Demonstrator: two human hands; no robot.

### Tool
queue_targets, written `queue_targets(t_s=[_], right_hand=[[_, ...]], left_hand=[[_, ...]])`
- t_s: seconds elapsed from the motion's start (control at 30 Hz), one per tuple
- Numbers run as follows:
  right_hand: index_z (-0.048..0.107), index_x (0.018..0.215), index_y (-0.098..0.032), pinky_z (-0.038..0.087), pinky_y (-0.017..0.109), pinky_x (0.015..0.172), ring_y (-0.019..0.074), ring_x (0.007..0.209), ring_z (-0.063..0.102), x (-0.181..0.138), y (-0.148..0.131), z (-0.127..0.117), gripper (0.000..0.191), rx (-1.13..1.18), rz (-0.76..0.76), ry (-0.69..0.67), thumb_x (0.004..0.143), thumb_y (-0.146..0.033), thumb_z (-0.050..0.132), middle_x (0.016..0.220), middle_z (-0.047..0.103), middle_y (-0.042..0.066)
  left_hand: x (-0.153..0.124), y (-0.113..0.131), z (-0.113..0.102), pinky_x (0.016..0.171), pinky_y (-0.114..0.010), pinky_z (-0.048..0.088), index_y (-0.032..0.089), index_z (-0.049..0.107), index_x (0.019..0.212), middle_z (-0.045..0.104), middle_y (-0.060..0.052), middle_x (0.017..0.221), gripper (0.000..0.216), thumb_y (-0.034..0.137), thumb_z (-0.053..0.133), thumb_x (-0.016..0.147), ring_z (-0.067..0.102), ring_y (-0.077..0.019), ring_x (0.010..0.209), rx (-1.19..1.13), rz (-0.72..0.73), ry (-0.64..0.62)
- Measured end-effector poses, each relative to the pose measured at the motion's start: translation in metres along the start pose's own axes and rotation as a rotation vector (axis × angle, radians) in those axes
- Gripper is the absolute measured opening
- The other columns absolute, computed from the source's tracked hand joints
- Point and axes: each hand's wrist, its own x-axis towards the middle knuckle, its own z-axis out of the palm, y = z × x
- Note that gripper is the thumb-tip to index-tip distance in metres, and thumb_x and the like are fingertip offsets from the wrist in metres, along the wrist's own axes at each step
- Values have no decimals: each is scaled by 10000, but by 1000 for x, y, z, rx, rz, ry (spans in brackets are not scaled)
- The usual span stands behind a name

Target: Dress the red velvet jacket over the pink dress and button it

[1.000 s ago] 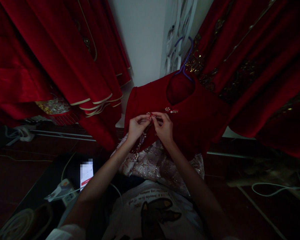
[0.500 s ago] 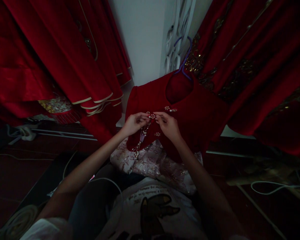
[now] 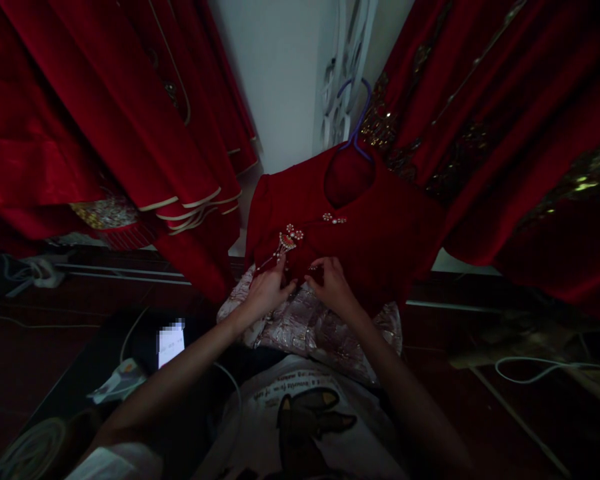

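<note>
A red garment (image 3: 385,240), presumably kept spread by its purple hanger (image 3: 356,133), overlies pale fabric (image 3: 307,325), the left hand (image 3: 266,293), fingers parted, meeting a beaded ornament (image 3: 287,242), the right hand (image 3: 333,288), fingers half-curled, beside a small clasp (image 3: 313,268), any grip indiscernible.

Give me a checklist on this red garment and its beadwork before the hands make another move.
1. Red garment neckline in view: ok.
2. Purple hanger at the neckline: ok, hook sticking out.
3. Upper beaded piece clear of both hands: ok.
4. Beaded ornament fully in view: not ok, left hand partly covers its dangling strands.
5. Right hand touching the lower beaded piece: cannot tell, fingertips right by it.
</note>
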Motion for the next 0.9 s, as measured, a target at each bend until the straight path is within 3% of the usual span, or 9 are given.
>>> queue_targets(t_s=[0.07, 0.13, 0.3, 0.4, 0.53, 0.7, 0.9], right_hand=[[546, 1069, -169, 459, 493, 990, 288, 1077, 537, -2, -1, 6, 296, -14, -1, 28, 796, -219, 649, 1100, 547, 142], [521, 1134, -159, 453, 495, 1002, 296, 1098, 524, -4, -3, 9, 369, -6, 14, 42, 794, -218, 651, 1140, 521, 155], [461, 1216, -153, 454, 491, 1016, 302, 1135, 523, -4, -1, 14, 456, -17, 38, 88, 791, -173, 625, 1212, 485, 173], [481, 1147, -180, 480, 489, 973, 292, 1071, 556, -4, 6, 18, 388, -47, 29, 17, 784, -153, 614, 1130, 527, 138], [496, 1053, -187, 513, 436, 898, 254, 958, 590, -3, 12, 20, 276, -15, 19, -32, 799, -147, 595, 1059, 553, 115], [518, 948, -200, 519, 354, 768, 197, 798, 599, -1, 14, 16, 167, -29, 13, -27, 812, -204, 614, 996, 567, 85], [527, 849, -205, 484, 253, 610, 128, 621, 586, 5, 24, 10, 243, 201, 81, -179, 725, -266, 727, 732, 598, -28]], left_hand=[[5, -11, -6, 490, -251, 314, 104, 341, 1481, 605, 44, 537, 864, 379, 729, 760, 545, -173, 446, -158, -83, -4], [13, -25, -16, 475, -249, 305, 105, 281, 1502, 583, 69, 501, 933, 398, 744, 746, 503, -157, 400, -249, -137, -3], [22, -48, -24, 581, -233, 422, 167, 270, 1498, 697, 1, 783, 918, 372, 737, 736, 607, -134, 588, -326, -147, 25], [15, -46, -8, 662, -244, 481, 201, 280, 1486, 684, -41, 954, 879, 332, 721, 737, 632, -120, 684, -427, -106, -13], [6, -39, 14, 649, -239, 501, 227, 317, 1463, 632, -41, 1000, 846, 266, 717, 719, 623, -119, 722, -399, -115, 41], [4, -40, 17, 620, -227, 495, 241, 352, 1454, 599, -10, 942, 797, 223, 693, 734, 596, -105, 685, -384, -97, 20], [4, -31, 19, 693, -262, 524, 187, 451, 1292, 665, -24, 916, 672, 219, 737, 685, 643, -114, 711, -590, -145, -1]])
